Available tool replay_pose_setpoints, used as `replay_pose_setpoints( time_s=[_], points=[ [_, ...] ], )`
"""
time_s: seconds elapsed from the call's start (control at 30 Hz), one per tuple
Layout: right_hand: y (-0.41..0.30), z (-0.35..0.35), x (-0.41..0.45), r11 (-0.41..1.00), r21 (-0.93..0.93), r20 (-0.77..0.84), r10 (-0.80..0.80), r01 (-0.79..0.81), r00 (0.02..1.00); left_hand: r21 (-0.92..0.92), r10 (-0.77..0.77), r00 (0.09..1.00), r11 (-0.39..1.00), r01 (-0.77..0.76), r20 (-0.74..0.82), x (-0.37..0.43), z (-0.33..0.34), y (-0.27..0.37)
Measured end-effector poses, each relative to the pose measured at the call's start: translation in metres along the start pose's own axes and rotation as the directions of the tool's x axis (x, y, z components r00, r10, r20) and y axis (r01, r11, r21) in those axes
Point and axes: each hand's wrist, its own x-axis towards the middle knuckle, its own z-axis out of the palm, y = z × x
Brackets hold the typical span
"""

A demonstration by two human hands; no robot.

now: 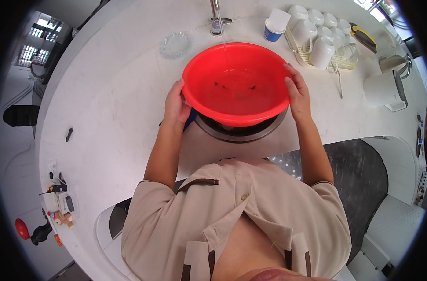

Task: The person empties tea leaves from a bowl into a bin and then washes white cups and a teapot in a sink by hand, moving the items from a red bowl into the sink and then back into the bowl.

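A red plastic basin (234,121) is held over a round sink (241,137) set in the white counter, the sink mostly hidden beneath it. My left hand (177,103) grips its left rim, and my right hand (297,92) grips the right rim with the thumb on top. A thin stream of water falls from the chrome faucet (216,24) into the basin. Shallow water lies in it with a few small dark bits (253,87). Beside my left wrist, a blue cloth (190,120) shows partly under the basin.
A clear glass dish (175,45) sits left of the faucet. To the right stand a blue-and-white paper cup (273,34), several white mugs (322,52) on a drying rack (345,64), a spoon (340,84) and a white electric kettle (382,87). Small items, including a teddy bear (63,219), lie far left.
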Motion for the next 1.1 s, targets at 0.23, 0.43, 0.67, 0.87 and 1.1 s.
replay_pose_setpoints(
  time_s=[0.23,0.43,0.67,0.87,1.1],
  points=[
    [-0.017,0.000,-0.023,0.994,0.065,-0.058,0.096,-0.092,0.994,0.023,-0.068,0.982,0.998,0.065,0.179,0.005,-0.018,0.011],
    [-0.064,-0.019,-0.025,0.899,-0.201,0.257,-0.336,0.390,0.906,-0.028,-0.194,0.974,0.980,0.198,0.118,-0.001,-0.023,0.009],
    [-0.082,-0.007,-0.022,0.650,-0.374,0.521,-0.442,0.661,0.730,-0.140,-0.105,0.979,0.982,0.130,0.175,0.021,-0.022,-0.016],
    [-0.102,-0.007,-0.014,0.623,-0.436,0.446,-0.477,0.649,0.757,-0.148,-0.211,0.968,0.962,0.231,0.140,0.020,-0.020,-0.023],
    [-0.102,0.004,0.010,0.714,-0.432,0.503,-0.317,0.551,0.804,-0.056,-0.318,0.948,0.946,0.319,0.030,0.013,-0.036,-0.026]
  ],
)
